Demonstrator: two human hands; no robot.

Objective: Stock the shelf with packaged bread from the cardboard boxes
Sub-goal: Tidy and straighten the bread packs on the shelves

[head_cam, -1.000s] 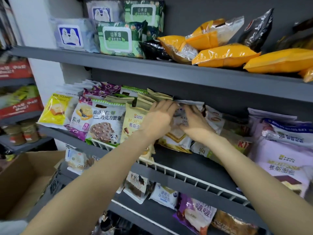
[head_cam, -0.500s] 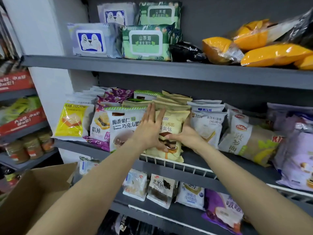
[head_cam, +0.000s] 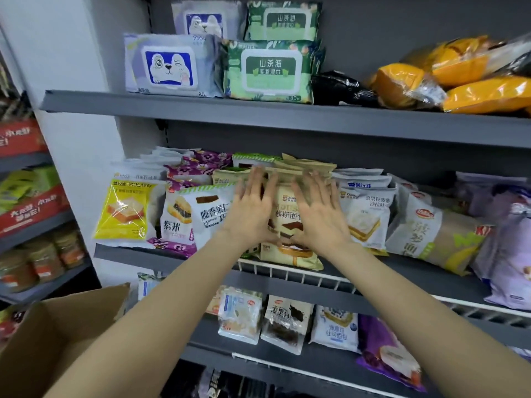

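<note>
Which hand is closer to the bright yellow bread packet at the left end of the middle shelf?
Left. The left hand lies flat on packets right of the bright yellow bread packet; the right hand sits farther right, across the beige mousse bread packet.

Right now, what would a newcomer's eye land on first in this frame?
Two open hands, the left hand and the right hand, pressed flat against a cream mousse bread packet at the middle shelf's centre. Next, the orange bags at the top shelf's right, and the open cardboard box at lower left.
</note>
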